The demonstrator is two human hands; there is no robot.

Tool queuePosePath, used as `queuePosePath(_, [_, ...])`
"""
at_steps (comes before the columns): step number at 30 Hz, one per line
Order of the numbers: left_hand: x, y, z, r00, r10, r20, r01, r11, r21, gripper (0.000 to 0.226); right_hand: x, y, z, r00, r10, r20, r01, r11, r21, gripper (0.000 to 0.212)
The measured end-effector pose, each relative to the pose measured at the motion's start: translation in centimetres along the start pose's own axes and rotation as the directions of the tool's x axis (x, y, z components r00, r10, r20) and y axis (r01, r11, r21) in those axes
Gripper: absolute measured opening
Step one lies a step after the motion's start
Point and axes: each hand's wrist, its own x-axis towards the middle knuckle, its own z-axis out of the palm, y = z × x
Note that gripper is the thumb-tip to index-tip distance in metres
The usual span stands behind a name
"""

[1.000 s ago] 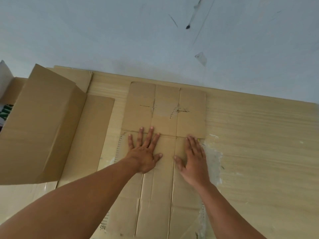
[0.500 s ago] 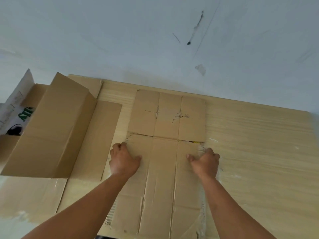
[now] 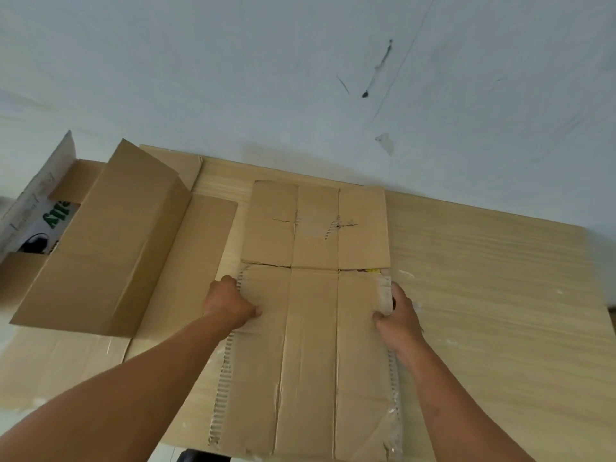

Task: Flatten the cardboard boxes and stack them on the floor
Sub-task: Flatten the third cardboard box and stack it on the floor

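**Held item.** 1 flattened box is found lying on the floor, directly between the 2 hands.

**Hands.**
- The left hand is clenched on the box's left edge. The thumb is laid on the top face and the fingers are curled down over the edge, with their tips hidden.
- The right hand is clenched on the opposite edge in like manner. The thumb is pressed on top and the fingers are wrapped round the torn side.
- Both edges are gripped at about the same level, just short of the cross-fold beyond the knuckles.
- Whether the box is raised clear of the floor cannot be told.

**Condition of the box.**
- The face is divided by lengthwise creases into 3 panels, which run from beside the forearms outward past the hands.
- Beyond the knuckles, 3 end flaps are laid flat and reach close to the wall.
- Exposed fluting is noted along both long edges, nearer than the wrists.

**Surroundings.**
- Outside the left hand, a flat cardboard sheet is seen just beside the held box.
- Farther out, a partly folded box is noted with 1 panel raised.
- Farthest from the left hand, a white printed carton with green lettering is partly in view.
- On the wall, well beyond the right hand, a dark mark and a scrap of tape are recorded.
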Motion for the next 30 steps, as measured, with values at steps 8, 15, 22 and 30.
queuePosePath(8, [-2.5,-0.8,-0.1,0.994,0.101,0.045,-0.099,0.994,-0.044,0.065,-1.5,-0.6,-0.1,0.994,-0.095,0.050,0.104,0.968,-0.230,0.077])
queuePosePath(15, [-3.7,-1.2,-0.8,0.987,0.098,0.130,-0.067,0.972,-0.224,0.059,-3.0,-0.5,0.5,0.996,-0.090,-0.029,0.091,0.995,0.047,0.072])
queuePosePath(22, [-5.3,-2.2,-2.9,0.983,0.178,0.036,-0.156,0.930,-0.333,0.055,-5.3,-1.1,1.4,0.984,-0.143,-0.103,0.159,0.973,0.168,0.068])
queuePosePath(30, [-7.6,-3.8,-10.5,0.931,0.353,-0.088,-0.362,0.870,-0.334,0.056,-11.0,-5.9,1.5,0.945,-0.279,-0.169,0.315,0.916,0.247,0.065])
